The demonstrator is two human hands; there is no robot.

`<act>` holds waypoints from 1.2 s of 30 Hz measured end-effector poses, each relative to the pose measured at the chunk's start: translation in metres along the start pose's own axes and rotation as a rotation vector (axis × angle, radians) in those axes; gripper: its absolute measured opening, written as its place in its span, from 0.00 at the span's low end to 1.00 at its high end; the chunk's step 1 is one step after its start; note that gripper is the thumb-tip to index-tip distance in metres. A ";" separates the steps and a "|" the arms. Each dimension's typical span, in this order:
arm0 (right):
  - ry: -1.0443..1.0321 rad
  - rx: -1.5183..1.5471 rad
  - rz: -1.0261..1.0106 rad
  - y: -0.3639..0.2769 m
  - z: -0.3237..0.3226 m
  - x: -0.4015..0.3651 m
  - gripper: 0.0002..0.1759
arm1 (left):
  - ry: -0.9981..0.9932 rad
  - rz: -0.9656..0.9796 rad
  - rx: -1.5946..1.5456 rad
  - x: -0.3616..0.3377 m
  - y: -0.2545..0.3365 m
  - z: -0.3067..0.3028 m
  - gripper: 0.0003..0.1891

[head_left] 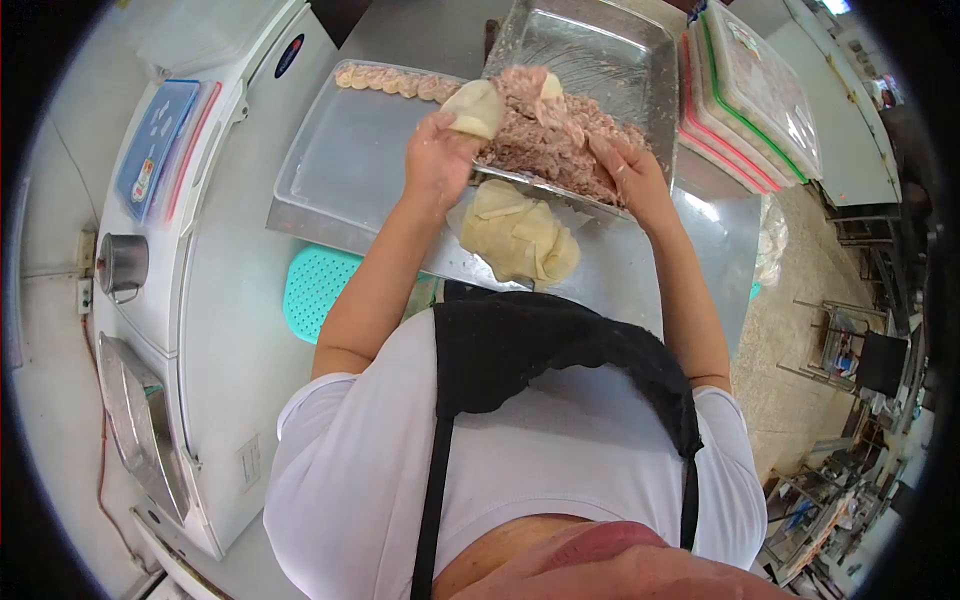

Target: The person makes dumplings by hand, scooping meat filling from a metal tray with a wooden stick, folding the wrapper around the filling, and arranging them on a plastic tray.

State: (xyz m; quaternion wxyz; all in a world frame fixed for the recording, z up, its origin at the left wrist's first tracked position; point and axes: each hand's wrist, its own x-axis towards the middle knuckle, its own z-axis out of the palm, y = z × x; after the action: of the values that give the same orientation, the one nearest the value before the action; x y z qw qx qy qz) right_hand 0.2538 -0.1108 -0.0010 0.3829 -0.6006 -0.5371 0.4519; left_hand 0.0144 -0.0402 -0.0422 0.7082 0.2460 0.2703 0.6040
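My left hand (437,155) holds a pale dough wrapper (477,108) flat on its fingers, just over the edge of a metal pan (620,55). That pan is filled with pinkish minced meat (550,135). My right hand (630,170) rests in the meat at the pan's near side, its fingers curled into the filling. A stack of more wrappers (518,238) lies on the counter below both hands. A shallow metal tray (350,170) on the left carries a row of folded dumplings (395,82) along its far edge.
A teal perforated mat (318,288) lies under the tray's near corner. Stacked lidded containers (750,90) stand at the right. A white chest freezer (200,200) with a metal cup (122,265) on it runs along the left. Chairs and clutter fill the floor at the right.
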 end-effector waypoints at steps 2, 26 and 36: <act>0.000 0.020 -0.082 0.003 -0.007 0.007 0.20 | -0.216 -0.249 -0.327 0.003 -0.004 0.025 0.26; 0.030 -1.034 -0.537 -0.013 -0.048 -0.040 0.16 | 0.202 -0.213 -0.403 0.001 -0.054 0.084 0.35; -0.123 -0.272 -0.204 0.015 -0.116 -0.017 0.18 | -0.302 0.009 0.434 -0.019 -0.045 0.104 0.33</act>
State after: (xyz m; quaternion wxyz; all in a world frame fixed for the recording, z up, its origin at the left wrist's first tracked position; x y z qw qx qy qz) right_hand 0.3687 -0.1263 0.0214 0.3083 -0.5605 -0.6737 0.3700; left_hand 0.1152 -0.0675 0.0055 0.6684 0.4808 0.2834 0.4917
